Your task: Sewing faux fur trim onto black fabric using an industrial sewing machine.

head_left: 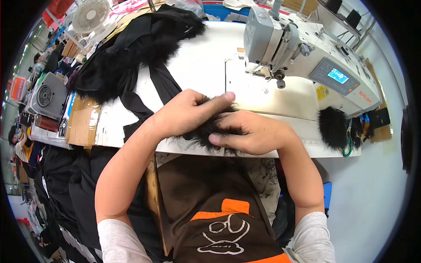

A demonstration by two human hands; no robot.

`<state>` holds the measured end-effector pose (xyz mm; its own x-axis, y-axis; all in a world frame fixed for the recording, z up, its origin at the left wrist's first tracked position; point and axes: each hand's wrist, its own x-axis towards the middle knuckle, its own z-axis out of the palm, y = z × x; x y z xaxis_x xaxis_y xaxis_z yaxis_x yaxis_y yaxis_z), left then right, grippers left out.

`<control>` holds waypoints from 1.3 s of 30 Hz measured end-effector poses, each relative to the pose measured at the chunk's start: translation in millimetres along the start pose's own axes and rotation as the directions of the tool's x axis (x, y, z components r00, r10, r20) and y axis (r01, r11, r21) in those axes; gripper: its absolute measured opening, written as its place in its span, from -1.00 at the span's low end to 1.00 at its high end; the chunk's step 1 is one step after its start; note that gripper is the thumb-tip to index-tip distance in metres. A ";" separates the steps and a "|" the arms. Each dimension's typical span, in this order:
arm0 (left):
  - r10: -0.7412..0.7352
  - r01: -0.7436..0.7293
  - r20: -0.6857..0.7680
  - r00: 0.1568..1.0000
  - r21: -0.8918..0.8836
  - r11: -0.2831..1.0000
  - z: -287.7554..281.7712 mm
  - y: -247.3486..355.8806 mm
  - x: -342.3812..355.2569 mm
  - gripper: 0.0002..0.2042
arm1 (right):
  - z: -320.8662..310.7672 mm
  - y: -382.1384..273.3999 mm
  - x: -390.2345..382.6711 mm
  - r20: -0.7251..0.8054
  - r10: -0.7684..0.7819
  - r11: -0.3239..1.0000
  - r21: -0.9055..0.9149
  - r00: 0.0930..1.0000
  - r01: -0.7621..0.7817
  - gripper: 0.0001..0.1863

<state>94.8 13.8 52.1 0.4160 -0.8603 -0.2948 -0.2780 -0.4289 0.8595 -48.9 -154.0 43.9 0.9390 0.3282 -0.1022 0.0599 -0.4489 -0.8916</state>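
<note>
Both my hands are on a small black furry piece [205, 135] at the front edge of the white sewing table [199, 48]. My left hand [190, 110] lies over its far side, thumb stretched to the right and the other fingers hidden behind the fur. From the right, my right hand [252, 133] pinches the piece between thumb and fingers. Just beyond them stands the sewing machine [280, 48], its needle area apart from my hands. Black fabric with fur trim [136, 55] is heaped at the far left, its black straps [164, 83] reaching toward my left hand.
Another black fur piece [332, 128] lies at the table's right end, beside green-handled scissors [347, 147]. The machine's control panel [335, 75] is lit. A white fan [91, 15] and a grey boxy device [47, 95] stand at left. Black cloth [87, 188] hangs below the table's left side.
</note>
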 end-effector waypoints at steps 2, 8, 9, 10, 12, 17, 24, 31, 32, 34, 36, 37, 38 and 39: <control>-0.009 0.012 0.072 0.997 -0.034 0.999 -4.1 1.5 0.3 -0.59 | 4.4 -4.7 -3.5 -0.029 0.049 0.998 -0.025 0.998 -0.050 -0.67; 0.006 -0.059 -0.186 0.983 -0.282 0.958 -5.0 -20.6 -13.4 -0.70 | 47.6 -7.3 -14.0 -0.488 -0.315 0.902 -0.420 0.814 0.098 -0.82; -0.038 -0.024 -0.194 0.980 -0.307 0.951 -4.8 -21.6 -17.8 -0.70 | 55.9 -6.0 -15.0 -0.530 -0.460 0.830 -0.542 0.713 0.133 -0.76; -0.034 -0.028 -0.196 0.980 -0.303 0.953 -5.3 -20.9 -21.4 -0.70 | 59.0 -8.3 -18.9 -0.516 -0.494 0.789 -0.604 0.700 0.112 -0.71; -0.204 0.119 -0.225 0.953 -0.340 0.933 -7.2 -16.3 -28.2 -0.69 | 64.4 3.7 -21.7 -0.412 -0.643 0.596 -0.799 0.646 0.084 -0.75; -0.128 -0.045 -0.151 0.980 -0.800 0.599 -1.6 -37.7 -26.7 -0.62 | 76.4 27.4 -18.9 -0.440 -0.687 0.531 -0.847 0.578 -0.015 -0.78; 0.053 -0.288 -0.305 0.951 -0.812 0.507 1.2 -58.7 -18.8 -0.64 | 74.7 27.4 -10.4 -0.484 -0.594 0.586 -0.808 0.642 -0.067 -0.78; 0.471 -0.338 -0.485 0.737 0.338 0.878 -3.4 -58.5 -28.5 -0.70 | 68.7 31.2 -7.9 -0.480 -0.534 0.630 -0.775 0.696 -0.051 -0.76; 0.626 -0.426 -0.367 0.688 0.495 0.757 -5.8 -48.9 -34.5 -0.72 | 68.4 31.4 -6.7 -0.489 -0.530 0.636 -0.770 0.693 -0.056 -0.76; 0.655 -0.508 -0.129 0.744 0.529 0.680 -6.3 -30.9 -41.3 -0.76 | 66.2 31.5 -4.1 -0.486 -0.559 0.639 -0.769 0.672 -0.024 -0.75; 0.610 -0.484 -0.043 0.791 0.568 0.666 -2.7 -24.6 -40.4 -0.82 | 63.9 31.8 -2.6 -0.478 -0.561 0.635 -0.772 0.675 -0.019 -0.76; 0.609 -0.484 -0.040 0.792 0.568 0.666 -7.2 -22.3 -40.2 -0.82 | 62.3 31.7 -2.0 -0.466 -0.567 0.627 -0.779 0.679 -0.011 -0.76; 0.544 -0.454 0.022 0.839 0.580 0.676 -15.8 -19.1 -38.4 -0.85 | 59.9 31.7 -1.7 -0.470 -0.566 0.630 -0.777 0.678 -0.013 -0.76; 0.472 -0.425 0.085 0.877 0.595 0.682 -21.6 -17.0 -36.8 -0.87 | 58.6 30.9 -1.1 -0.456 -0.549 0.644 -0.765 0.700 0.006 -0.77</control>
<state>102.9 58.6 57.3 0.1598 -0.9808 0.1115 -0.8817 -0.0911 0.4628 -67.9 -119.6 -9.4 0.7793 0.0971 0.6191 0.3032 -0.9230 -0.2369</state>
